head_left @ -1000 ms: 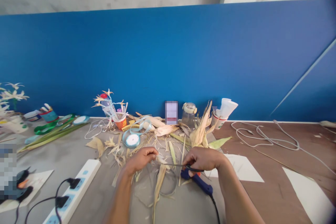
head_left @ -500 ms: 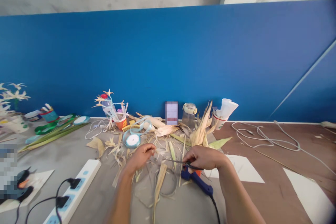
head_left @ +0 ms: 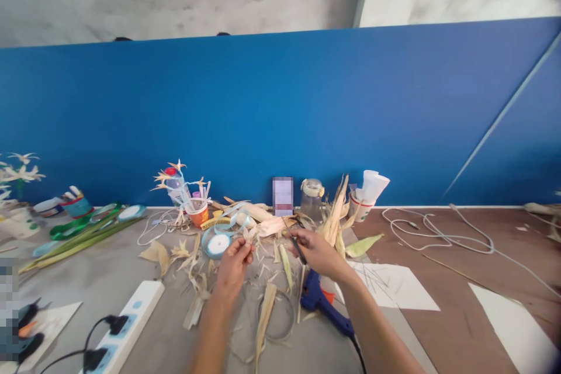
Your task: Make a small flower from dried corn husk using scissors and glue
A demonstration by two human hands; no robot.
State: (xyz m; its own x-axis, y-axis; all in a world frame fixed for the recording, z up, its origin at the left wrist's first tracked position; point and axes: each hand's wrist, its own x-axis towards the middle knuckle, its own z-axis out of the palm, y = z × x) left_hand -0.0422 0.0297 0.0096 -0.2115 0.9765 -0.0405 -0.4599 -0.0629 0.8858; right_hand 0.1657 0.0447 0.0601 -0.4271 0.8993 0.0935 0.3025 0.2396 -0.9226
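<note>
My left hand (head_left: 236, 260) pinches a small pale piece of corn husk (head_left: 249, 238) between thumb and fingertips. To its right, my right hand (head_left: 313, 251) is closed around dark-handled scissors (head_left: 298, 250), whose thin blades point up and to the left. The scissors and the husk piece are apart. Below my right hand lies a blue glue gun (head_left: 328, 305) with its cord trailing down. Between my forearms, a long dry husk strip (head_left: 265, 318) rests across a coil of wire (head_left: 291, 318). Husk scraps are scattered under both hands.
A ribbon spool (head_left: 218, 244), a red paper cup (head_left: 198, 213), a clear jar (head_left: 311, 201) and a propped phone (head_left: 283, 196) stand along the blue partition (head_left: 263, 111). A power strip (head_left: 127, 327) lies at left. White paper (head_left: 394, 286) and a white cable (head_left: 438, 232) are at right.
My right hand has moved up and left, and the scissors have swung from pointing left to pointing up-left. My left hand is turned more upright. The view has shifted slightly.
</note>
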